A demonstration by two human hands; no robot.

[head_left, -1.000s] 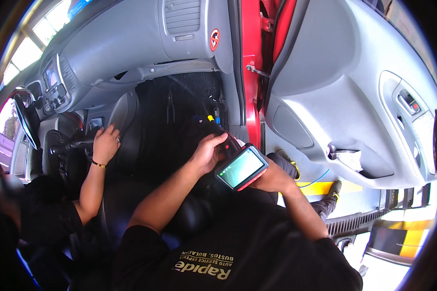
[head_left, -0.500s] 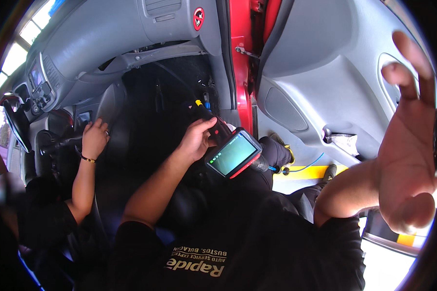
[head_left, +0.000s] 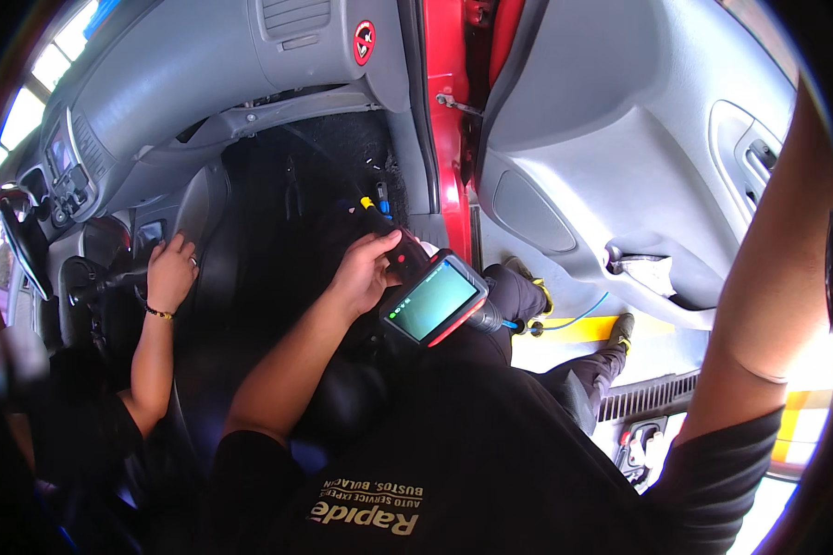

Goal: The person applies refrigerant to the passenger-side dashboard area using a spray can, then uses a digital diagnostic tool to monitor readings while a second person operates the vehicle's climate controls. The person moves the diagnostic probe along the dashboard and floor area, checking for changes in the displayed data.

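My left hand (head_left: 361, 271) is closed round the dark handle of a handheld inspection camera (head_left: 432, 298). Red trim edges its body, and its lit screen shows a pale greenish picture. A thin blue cable (head_left: 578, 320) leads off from the device's lower right side, past a dark round fitting. My right forearm rises along the right edge of the picture, in front of the open car door (head_left: 602, 148); the hand itself lies outside the picture.
At the left, a co-worker's hand (head_left: 172, 274) rests by the centre console. The grey dashboard (head_left: 194, 65) spans the upper left. A yellow-ended item (head_left: 367, 203) and a blue one (head_left: 382, 196) show in the dark footwell. White material (head_left: 646, 275) sits in the door pocket.
My right hand, raised with its fingers spread, has gone up out of the picture, leaving the forearm. The left hand keeps its hold on the inspection camera. The view has shifted slightly.
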